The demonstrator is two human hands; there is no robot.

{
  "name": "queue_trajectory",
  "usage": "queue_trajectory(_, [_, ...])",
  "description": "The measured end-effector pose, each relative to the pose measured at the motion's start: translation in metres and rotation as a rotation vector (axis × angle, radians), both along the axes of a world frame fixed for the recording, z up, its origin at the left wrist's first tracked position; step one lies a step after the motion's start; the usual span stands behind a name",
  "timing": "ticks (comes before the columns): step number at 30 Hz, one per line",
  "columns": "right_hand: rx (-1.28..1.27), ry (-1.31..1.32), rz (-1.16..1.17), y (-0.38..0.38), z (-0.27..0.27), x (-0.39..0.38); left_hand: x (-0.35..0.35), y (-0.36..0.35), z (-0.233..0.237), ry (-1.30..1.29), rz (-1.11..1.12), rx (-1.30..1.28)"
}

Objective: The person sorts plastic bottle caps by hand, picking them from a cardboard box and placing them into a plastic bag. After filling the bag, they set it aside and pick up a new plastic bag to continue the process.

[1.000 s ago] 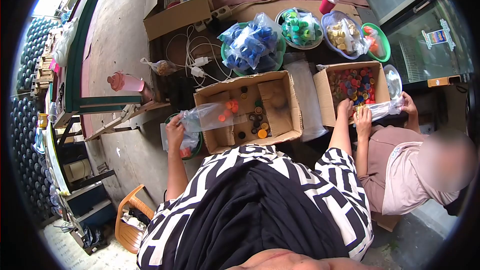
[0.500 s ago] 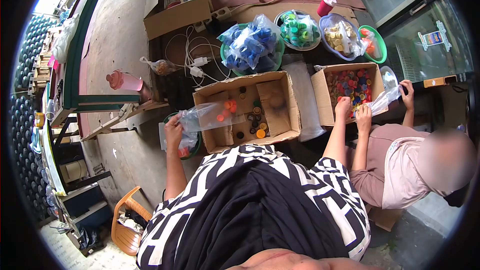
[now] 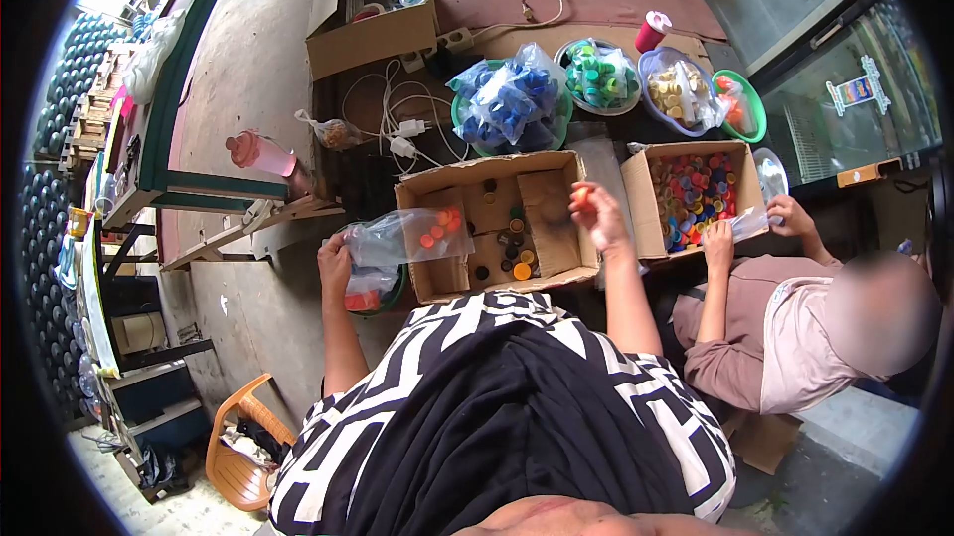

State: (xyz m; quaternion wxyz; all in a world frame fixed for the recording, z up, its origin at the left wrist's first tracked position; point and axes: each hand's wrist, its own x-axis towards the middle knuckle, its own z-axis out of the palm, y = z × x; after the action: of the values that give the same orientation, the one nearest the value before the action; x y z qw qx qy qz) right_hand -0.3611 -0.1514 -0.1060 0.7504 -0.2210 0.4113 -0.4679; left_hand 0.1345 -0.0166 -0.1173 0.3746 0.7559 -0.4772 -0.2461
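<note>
My left hand (image 3: 335, 258) is closed on the edge of a clear plastic bag (image 3: 383, 241), which stretches over the left side of a cardboard box (image 3: 427, 281). Several orange bottle caps (image 3: 437, 228) lie in the bag's far end. Above the box's right edge, my right hand (image 3: 604, 226) pinches an orange bottle cap (image 3: 580, 196). Black, brown and yellow caps (image 3: 515, 243) are scattered on the box floor. To the right stands a smaller cardboard box (image 3: 651, 228) with many mixed caps (image 3: 704, 193).
A co-worker's hands (image 3: 718, 241) hold a clear bag (image 3: 750, 224) at the smaller box. Behind are basins of bagged blue caps (image 3: 512, 104), green caps (image 3: 601, 77) and cream caps (image 3: 679, 94). White cables (image 3: 402, 129) lie back left; a green basket (image 3: 397, 293) sits below my left hand.
My right hand has moved left from the smaller box to the larger box's edge, carrying an orange cap. The left hand still holds the bag. The co-worker's hands remain at the smaller box.
</note>
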Motion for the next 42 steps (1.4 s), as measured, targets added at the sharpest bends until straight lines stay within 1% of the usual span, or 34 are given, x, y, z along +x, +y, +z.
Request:
queue_trajectory(1, [0.038, -0.014, 0.051, 0.004, -0.003, 0.016, -0.001, 0.002, 0.001, 0.001, 0.007, -0.012])
queue_trajectory(3, [0.078, -0.048, 0.167, 0.013, -0.012, 0.043, -0.005, 0.004, 0.009, 0.31, 0.123, 0.05])
queue_trajectory(4, [0.077, -0.068, 0.233, 0.017, -0.018, 0.054, -0.01, 0.003, 0.013, 0.31, 0.13, 0.027])
queue_trajectory(6, [0.121, -0.119, 0.333, 0.031, -0.019, 0.073, -0.023, 0.001, 0.022, 0.446, 0.203, 0.008])
queue_trajectory(8, [0.185, -0.168, 0.403, 0.043, -0.018, 0.085, -0.039, -0.003, 0.048, 0.431, 0.179, -0.05])
queue_trajectory(10, [0.149, -0.077, 0.454, 0.055, -0.014, 0.092, -0.052, -0.008, 0.064, 0.096, 0.029, 0.045])
queue_trajectory(11, [0.141, -0.047, 0.474, 0.06, -0.018, 0.092, -0.053, -0.013, 0.059, 0.067, 0.019, -0.009])
queue_trajectory(12, [0.135, -0.015, 0.493, 0.064, -0.021, 0.092, -0.058, -0.017, 0.061, 0.073, 0.025, -0.024])
queue_trajectory(14, [0.146, 0.072, 0.514, 0.069, -0.026, 0.09, -0.077, -0.027, 0.069, 0.042, -0.111, -0.172])
queue_trajectory(16, [0.123, 0.156, 0.515, 0.076, -0.021, 0.088, -0.099, -0.036, 0.085, 0.016, -0.228, -0.228])
queue_trajectory(17, [0.121, 0.164, 0.518, 0.079, -0.017, 0.087, -0.113, -0.04, 0.093, 0.05, -0.289, -0.281])
queue_trajectory(20, [0.14, 0.175, 0.471, 0.086, -0.014, 0.084, -0.154, -0.048, 0.121, 0.097, -0.492, -0.302])
queue_trajectory(22, [0.1, 0.255, 0.42, 0.091, -0.019, 0.081, -0.171, -0.048, 0.14, 0.086, -0.661, -0.36])
queue_trajectory(23, [0.064, 0.281, 0.413, 0.094, -0.021, 0.078, -0.178, -0.046, 0.152, 0.089, -0.664, -0.365])
queue_trajectory(24, [0.061, 0.284, 0.406, 0.097, -0.018, 0.077, -0.183, -0.043, 0.168, 0.141, -0.721, -0.345])
queue_trajectory(25, [0.07, 0.289, 0.328, 0.101, -0.015, 0.077, -0.186, -0.043, 0.176, 0.193, -0.78, -0.322])
queue_trajectory(26, [0.082, 0.292, 0.249, 0.105, -0.012, 0.076, -0.185, -0.044, 0.177, 0.24, -0.813, -0.354])
queue_trajectory(27, [0.083, 0.321, 0.25, 0.104, -0.014, 0.074, -0.184, -0.045, 0.175, 0.391, -0.825, -0.386])
queue_trajectory(28, [0.045, 0.238, 0.239, 0.108, -0.017, 0.071, -0.183, -0.047, 0.174, 0.545, -0.831, -0.412])
queue_trajectory(29, [0.067, 0.109, 0.29, 0.106, -0.022, 0.065, -0.179, -0.049, 0.175, 0.678, -0.854, -0.425])
queue_trajectory(30, [0.087, -0.022, 0.338, 0.104, -0.026, 0.06, -0.175, -0.05, 0.172, 0.8, -0.835, -0.415])
queue_trajectory(31, [0.093, -0.114, 0.324, 0.108, -0.013, 0.063, -0.169, -0.05, 0.172, 0.829, -0.808, -0.39])
queue_trajectory(32, [0.106, -0.224, 0.333, 0.107, -0.021, 0.061, -0.162, -0.049, 0.171, 0.856, -0.778, -0.367])
queue_trajectory(34, [0.058, -0.093, 0.257, 0.11, 0.01, 0.071, -0.148, -0.048, 0.162, 0.822, -0.703, -0.396])
queue_trajectory(35, [0.065, -0.092, 0.255, 0.11, 0.013, 0.071, -0.141, -0.045, 0.157, 0.843, -0.636, -0.382])
queue_trajectory(36, [0.006, -0.049, 0.241, 0.108, 0.016, 0.071, -0.133, -0.046, 0.144, 0.804, -0.592, -0.398])
queue_trajectory(37, [-0.057, -0.005, 0.229, 0.105, 0.019, 0.07, -0.126, -0.045, 0.137, 0.827, -0.544, -0.399])
queue_trajectory(38, [-0.051, -0.001, 0.235, 0.106, 0.022, 0.07, -0.12, -0.042, 0.13, 0.851, -0.492, -0.397])
queue_trajectory(39, [-0.078, 0.031, 0.201, 0.108, 0.027, 0.069, -0.115, -0.041, 0.124, 0.806, -0.448, -0.411])
queue_trajectory(40, [-0.114, 0.065, 0.171, 0.106, 0.034, 0.069, -0.11, -0.039, 0.118, 0.811, -0.439, -0.42])
queue_trajectory(42, [-0.133, 0.096, 0.168, 0.106, 0.044, 0.07, -0.103, -0.035, 0.106, 0.917, -0.32, -0.367])
